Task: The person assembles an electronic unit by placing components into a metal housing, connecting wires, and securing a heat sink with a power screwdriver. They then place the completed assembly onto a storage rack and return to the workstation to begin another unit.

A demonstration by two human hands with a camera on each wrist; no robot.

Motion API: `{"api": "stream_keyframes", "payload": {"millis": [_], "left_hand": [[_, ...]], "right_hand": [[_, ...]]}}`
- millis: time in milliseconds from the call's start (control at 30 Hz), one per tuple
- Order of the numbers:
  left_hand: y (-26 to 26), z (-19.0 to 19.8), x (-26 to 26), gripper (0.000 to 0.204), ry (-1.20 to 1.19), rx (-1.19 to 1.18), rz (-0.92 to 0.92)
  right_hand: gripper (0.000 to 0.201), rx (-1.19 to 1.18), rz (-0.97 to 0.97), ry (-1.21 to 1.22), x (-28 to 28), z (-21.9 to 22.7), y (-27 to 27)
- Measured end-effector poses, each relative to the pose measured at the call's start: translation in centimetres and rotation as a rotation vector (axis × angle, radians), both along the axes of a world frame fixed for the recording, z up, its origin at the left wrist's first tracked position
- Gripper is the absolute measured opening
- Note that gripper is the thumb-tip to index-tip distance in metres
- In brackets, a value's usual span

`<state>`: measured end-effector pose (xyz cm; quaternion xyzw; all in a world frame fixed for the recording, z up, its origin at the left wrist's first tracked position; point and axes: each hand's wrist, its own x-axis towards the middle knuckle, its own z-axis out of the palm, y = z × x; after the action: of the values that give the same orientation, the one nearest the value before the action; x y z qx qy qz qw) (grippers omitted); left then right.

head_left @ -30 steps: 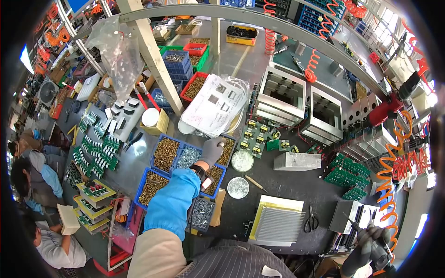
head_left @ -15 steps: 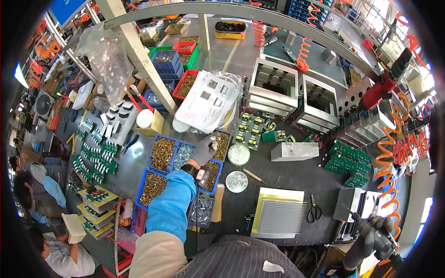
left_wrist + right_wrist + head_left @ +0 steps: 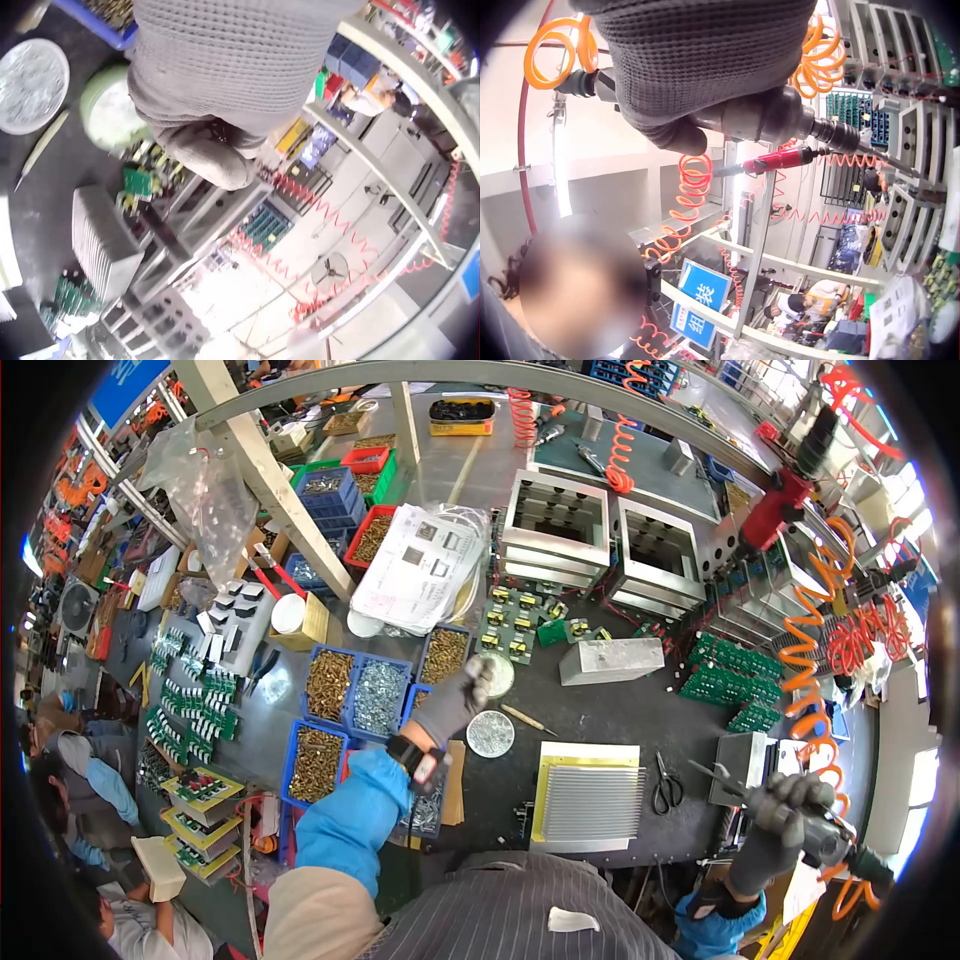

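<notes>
Bright window (image 3: 918,790) in a pale wall (image 3: 880,800), beyond the dark worktable (image 3: 600,710).

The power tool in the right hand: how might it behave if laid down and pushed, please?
The power tool might roll a little, as its body looks rounded. The orange coiled hose at its rear may tug it back. Its metallic-looking parts suggest some heft.

Grey-gloved left fingers (image 3: 206,160); blue sleeve (image 3: 348,810); dark pinstriped garment (image 3: 490,910); grey driver (image 3: 769,116); orange hose (image 3: 800,651); blue bin (image 3: 114,35)
</notes>
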<state>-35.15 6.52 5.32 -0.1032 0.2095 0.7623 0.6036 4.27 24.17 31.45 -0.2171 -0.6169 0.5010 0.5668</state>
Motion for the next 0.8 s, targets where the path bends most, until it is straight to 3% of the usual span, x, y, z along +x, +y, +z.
{"api": "stream_keyframes", "payload": {"millis": [67,133,167,300,367,600,800], "left_hand": [[0.3,1.3,4.6,0.027,-0.135,0.103,-0.197],[0.3,4.8,10.1,0.027,0.034,-0.029,-0.244],[0.4,4.3,12.4,0.028,0.108,0.030,-0.266],[0.9,6.9,18.8,0.029,0.100,0.031,-0.262],[0.9,7.4,20.6,0.035,0.131,0.032,-0.242],[0.3,9.1,24.1,0.039,0.119,-0.085,-0.273],[0.3,9.1,25.4,0.038,-0.032,-0.049,-0.238]], "right_hand": [[0.046,-0.041,0.094,0.074,-1.2,-0.7,-0.3],[0.045,-0.035,0.096,0.114,-3.0,-0.9,-1.1],[0.045,-0.089,-0.017,0.113,-3.9,-0.8,-2.3],[0.047,-0.105,0.321,0.171,-3.3,-1.6,-3.1],[0.047,-0.160,0.509,0.288,-3.3,-1.8,-3.7],[0.042,-0.254,0.549,0.254,-0.5,-3.6,-3.9],[0.041,-0.282,0.514,0.259,0.7,-3.9,-3.8]]}}
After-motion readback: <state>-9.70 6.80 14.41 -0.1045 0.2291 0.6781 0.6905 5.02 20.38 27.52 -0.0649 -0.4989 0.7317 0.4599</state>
